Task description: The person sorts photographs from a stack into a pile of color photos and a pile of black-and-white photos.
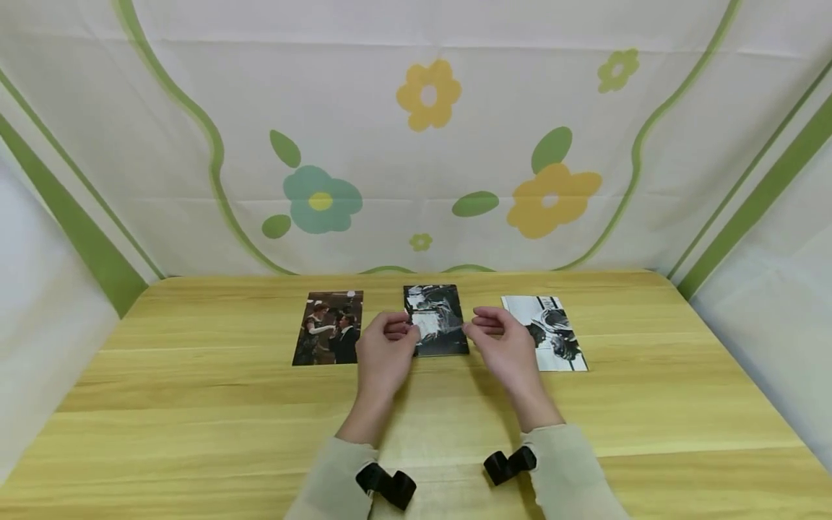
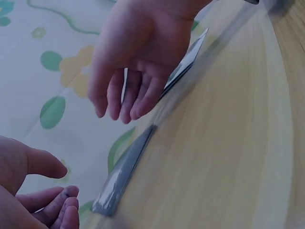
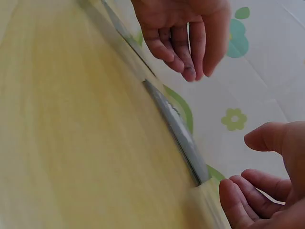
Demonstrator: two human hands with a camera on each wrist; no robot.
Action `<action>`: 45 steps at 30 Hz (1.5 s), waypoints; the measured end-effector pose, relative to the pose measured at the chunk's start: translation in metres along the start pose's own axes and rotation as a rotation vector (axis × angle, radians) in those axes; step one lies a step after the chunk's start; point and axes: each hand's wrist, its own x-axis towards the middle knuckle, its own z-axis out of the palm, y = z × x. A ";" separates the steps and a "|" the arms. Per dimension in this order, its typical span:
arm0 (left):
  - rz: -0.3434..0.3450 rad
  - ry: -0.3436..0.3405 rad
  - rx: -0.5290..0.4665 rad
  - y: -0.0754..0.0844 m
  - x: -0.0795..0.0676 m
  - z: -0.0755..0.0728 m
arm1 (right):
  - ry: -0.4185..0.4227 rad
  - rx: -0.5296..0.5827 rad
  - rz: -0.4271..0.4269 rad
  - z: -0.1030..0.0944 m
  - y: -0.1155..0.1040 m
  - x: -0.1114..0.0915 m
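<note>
Three picture cards lie in a row on the wooden table. The middle one is a dark black-and-white picture card [image 1: 437, 300], seen almost edge-on in the right wrist view. My left hand [image 1: 388, 350] hovers by its left side and my right hand [image 1: 505, 347] by its right side. Both hands have loosely bent fingers, with a gap between thumb and fingertips and nothing visible in them. Left of the left hand is a colour picture card [image 1: 328, 328] with two people on it. A white-and-black picture card [image 1: 559, 336] lies partly behind the right hand.
The wooden table [image 1: 227, 433] ends at a white cloth backdrop [image 1: 364, 87] with printed flowers, and more cloth hangs at both sides. Each sleeve carries a black wrist device, on the left [image 1: 386, 485] and on the right [image 1: 509, 464].
</note>
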 end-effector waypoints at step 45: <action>0.034 -0.171 0.298 -0.022 -0.001 -0.005 | -0.050 -0.364 -0.100 0.017 0.010 0.002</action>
